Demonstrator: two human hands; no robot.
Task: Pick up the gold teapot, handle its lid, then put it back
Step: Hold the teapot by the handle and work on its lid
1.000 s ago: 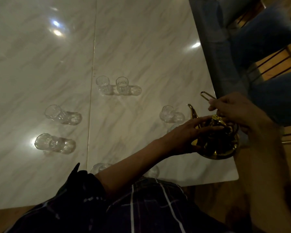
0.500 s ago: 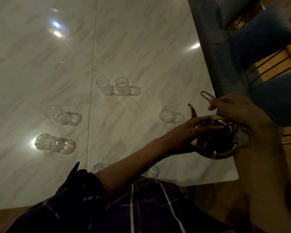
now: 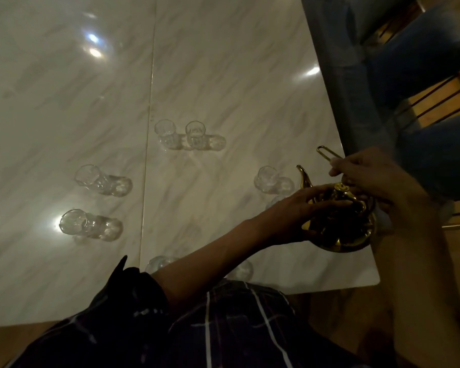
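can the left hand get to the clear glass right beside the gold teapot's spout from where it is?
Probably yes. The left hand rests with straight fingers on the shiny gold teapot, and the small clear glass stands just beyond on bare white marble table; nothing lies between.

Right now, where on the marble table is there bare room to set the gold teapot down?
Bare marble table lies beyond the pair of glasses, and between that pair and the two glasses on the left. It is crowded at the near right corner: teapot, both hands, a glass beside the spout, more glasses at the near edge.
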